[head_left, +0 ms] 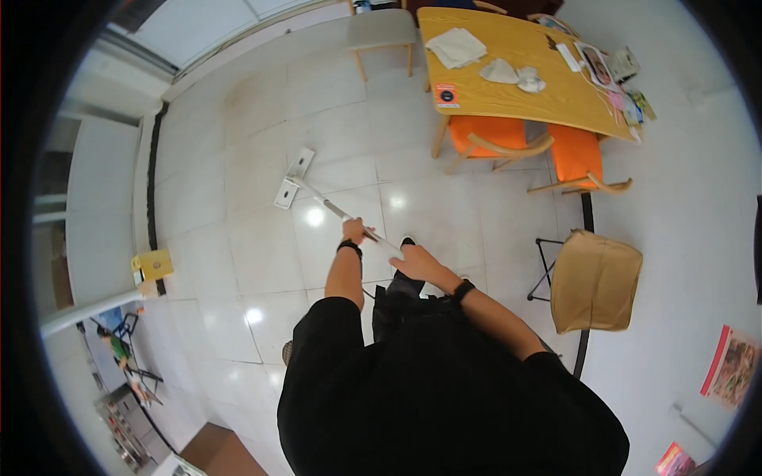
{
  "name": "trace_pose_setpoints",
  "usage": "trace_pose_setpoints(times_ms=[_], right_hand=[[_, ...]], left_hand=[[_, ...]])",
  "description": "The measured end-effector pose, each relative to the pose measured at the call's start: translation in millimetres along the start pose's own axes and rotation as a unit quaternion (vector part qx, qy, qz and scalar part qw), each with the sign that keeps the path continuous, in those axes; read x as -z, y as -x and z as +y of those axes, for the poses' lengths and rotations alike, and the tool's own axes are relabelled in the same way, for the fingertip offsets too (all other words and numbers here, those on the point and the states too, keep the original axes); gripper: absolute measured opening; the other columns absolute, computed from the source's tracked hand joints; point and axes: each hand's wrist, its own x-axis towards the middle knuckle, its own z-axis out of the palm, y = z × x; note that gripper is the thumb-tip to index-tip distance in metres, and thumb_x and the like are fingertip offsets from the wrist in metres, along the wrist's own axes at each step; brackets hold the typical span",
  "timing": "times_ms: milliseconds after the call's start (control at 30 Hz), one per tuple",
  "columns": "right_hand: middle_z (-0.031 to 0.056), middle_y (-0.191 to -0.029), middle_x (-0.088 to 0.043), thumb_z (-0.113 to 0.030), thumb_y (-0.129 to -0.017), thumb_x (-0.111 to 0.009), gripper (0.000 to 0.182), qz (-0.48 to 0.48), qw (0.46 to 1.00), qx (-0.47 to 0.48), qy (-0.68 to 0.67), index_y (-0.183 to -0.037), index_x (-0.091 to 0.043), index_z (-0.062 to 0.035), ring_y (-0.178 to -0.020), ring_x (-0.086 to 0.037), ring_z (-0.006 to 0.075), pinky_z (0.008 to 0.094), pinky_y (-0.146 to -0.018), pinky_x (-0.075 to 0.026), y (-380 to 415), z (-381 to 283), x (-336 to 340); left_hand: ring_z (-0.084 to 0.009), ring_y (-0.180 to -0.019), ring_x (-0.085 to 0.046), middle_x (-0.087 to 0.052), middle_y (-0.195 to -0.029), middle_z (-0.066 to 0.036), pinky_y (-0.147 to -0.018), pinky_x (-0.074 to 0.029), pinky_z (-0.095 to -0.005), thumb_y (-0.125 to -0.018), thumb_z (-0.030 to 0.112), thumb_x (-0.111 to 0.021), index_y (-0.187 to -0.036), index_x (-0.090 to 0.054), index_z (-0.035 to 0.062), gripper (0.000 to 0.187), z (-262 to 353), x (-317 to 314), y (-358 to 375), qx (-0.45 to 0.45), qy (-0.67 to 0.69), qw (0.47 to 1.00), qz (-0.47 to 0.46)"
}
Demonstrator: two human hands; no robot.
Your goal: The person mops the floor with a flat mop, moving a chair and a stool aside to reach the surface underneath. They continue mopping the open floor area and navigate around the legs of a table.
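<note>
Right hand (418,264) nearest the body, fingers wrapped round the top end of the mop (336,210). Left hand (354,231) also closed round it, lower on the shaft (384,243). Hands apart, a short run of bare shaft between them. Exact finger wrap under the shaft: can't tell. Shoe (408,240) just beside the shaft, by the right hand.

Mop lies in front of the body, slanting down and away to the person's left. Shaft is slim, straight, looks stiff; probably light, metal or plastic, so two hands should manage easily. Smooth surface, may slip or twist in a loose grip. Best hold: top end plus mid-shaft, as now. Lower part is a poor place to grab, too near the joint.

Mop head (302,163) at the far end, flat, narrow, white, set across the shaft and on the floor (254,174). Likely a swivel joint, so it could tip or turn if lifted; pad underneath hidden, softness can't tell. Tiles look glossy, so the head should slide with little push. Not very fragile, I'd judge; the joint is the weak spot.

Tan chair (597,278) off right. Farther: orange chairs (575,155) at the table (496,103), well apart from the mop.
</note>
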Motion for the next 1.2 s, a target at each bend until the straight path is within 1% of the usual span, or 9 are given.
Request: trace_pose_setpoints(times_ms=[367, 433, 600, 633, 667, 700, 800, 967, 1200], right_hand=[[0.0202, -0.064, -0.056, -0.036, -0.074, -0.054, 0.042, -0.124, 0.991, -0.007, 0.048, -0.072, -0.057, 0.0053, -0.063, -0.057, 0.0335, 0.0395, -0.060, -0.043, -50.8, -38.8, -4.8], [0.0194, -0.066, -0.057, -0.036, -0.075, -0.053, 0.040, -0.095, 0.994, 0.014, 0.044, -0.076, -0.059, 0.0036, -0.064, -0.056, 0.0330, 0.0387, -0.060, -0.043, -34.9, -27.1, -10.0], [0.0197, -0.072, -0.058, -0.036, -0.076, -0.054, 0.039, -0.103, 0.993, -0.042, 0.027, -0.084, -0.060, 0.0012, -0.069, -0.057, 0.0313, 0.0368, -0.062, -0.043, 23.5, -4.2, 24.5], [0.0180, -0.070, -0.058, -0.037, -0.076, -0.055, 0.039, -0.087, 0.995, -0.038, 0.036, -0.084, -0.060, 0.0010, -0.067, -0.057, 0.0298, 0.0363, -0.062, -0.043, 35.9, 4.8, 34.0], [0.0162, -0.068, -0.058, -0.037, -0.076, -0.055, 0.039, -0.070, 0.996, -0.033, 0.046, -0.084, -0.060, 0.0009, -0.066, -0.057, 0.0282, 0.0358, -0.062, -0.044, 48.7, 15.8, 44.2], [0.0135, -0.064, -0.058, -0.037, -0.076, -0.055, 0.039, -0.072, 0.995, -0.052, 0.039, -0.084, -0.060, 0.0005, -0.061, -0.057, 0.0245, 0.0339, -0.058, -0.043, 61.9, 28.8, 55.6], [0.0165, -0.069, -0.058, -0.039, -0.076, -0.054, 0.042, -0.075, 0.989, -0.126, 0.024, -0.081, -0.058, 0.0029, -0.062, -0.057, 0.0276, 0.0366, -0.060, -0.044, 104.4, 37.9, 104.5], [0.0041, -0.057, -0.052, -0.040, -0.078, -0.053, 0.040, -0.115, 0.959, -0.260, -0.003, -0.082, -0.055, -0.0010, -0.043, -0.047, 0.0118, 0.0257, -0.040, -0.039, 173.8, 54.2, 166.1], [0.0055, -0.055, -0.048, -0.043, -0.077, -0.053, 0.044, -0.181, 0.921, -0.344, -0.026, -0.077, -0.051, 0.0005, -0.041, -0.046, 0.0142, 0.0285, -0.037, -0.038, 270.8, 106.7, 199.2]], left_hand=[[-0.0265, -0.076, -0.052, -0.045, -0.090, -0.018, -0.063, -0.051, -0.0367, -0.085, 0.014, -0.046, -0.105, -0.034, -0.0071, 0.032, -10.4, 67.7, 9.7, 0.013, 0.201, 0.979, 0.029], [-0.0296, -0.074, -0.053, -0.046, -0.090, -0.019, -0.065, -0.051, -0.0439, -0.083, 0.012, -0.045, -0.109, -0.031, -0.0067, 0.035, -32.1, 65.0, 3.8, 0.045, 0.216, 0.974, 0.050], [-0.0313, -0.072, -0.058, -0.054, -0.083, -0.019, -0.063, -0.051, -0.0401, -0.079, 0.013, -0.053, -0.102, -0.037, -0.0059, 0.033, -66.5, 25.9, 22.7, 0.031, 0.029, 0.995, -0.095], [-0.0302, -0.069, -0.058, -0.054, -0.079, -0.018, -0.061, -0.051, -0.0386, -0.078, 0.017, -0.057, -0.097, -0.041, -0.0053, 0.034, -84.7, 21.6, 10.7, -0.010, -0.056, 0.981, -0.188], [-0.0311, -0.070, -0.058, -0.056, -0.075, -0.018, -0.061, -0.049, -0.0381, -0.074, 0.020, -0.060, -0.089, -0.045, -0.0041, 0.032, -71.8, 10.7, 29.9, -0.238, -0.338, 0.872, -0.262], [-0.0320, -0.070, -0.058, -0.057, -0.071, -0.018, -0.061, -0.048, -0.0375, -0.071, 0.022, -0.063, -0.080, -0.048, -0.0028, 0.030, -57.6, -2.7, 50.7, -0.430, -0.569, 0.635, -0.297], [-0.0343, -0.067, -0.057, -0.057, -0.064, -0.017, -0.059, -0.045, -0.0395, -0.065, 0.026, -0.067, -0.068, -0.049, 0.0020, 0.030, -81.9, -62.1, 68.0, -0.468, -0.546, 0.623, -0.308], [-0.0332, -0.066, -0.058, -0.058, -0.066, -0.014, -0.049, -0.044, -0.0430, -0.058, 0.037, -0.069, -0.069, -0.055, 0.0060, 0.035, -152.9, -159.4, 122.3, -0.450, -0.615, 0.614, -0.206], [-0.0335, -0.069, -0.058, -0.058, -0.070, -0.017, -0.057, -0.045, -0.0426, -0.065, 0.033, -0.065, -0.071, -0.056, 0.0040, 0.031, -224.3, -228.8, 174.2, -0.465, -0.592, 0.548, -0.365]])
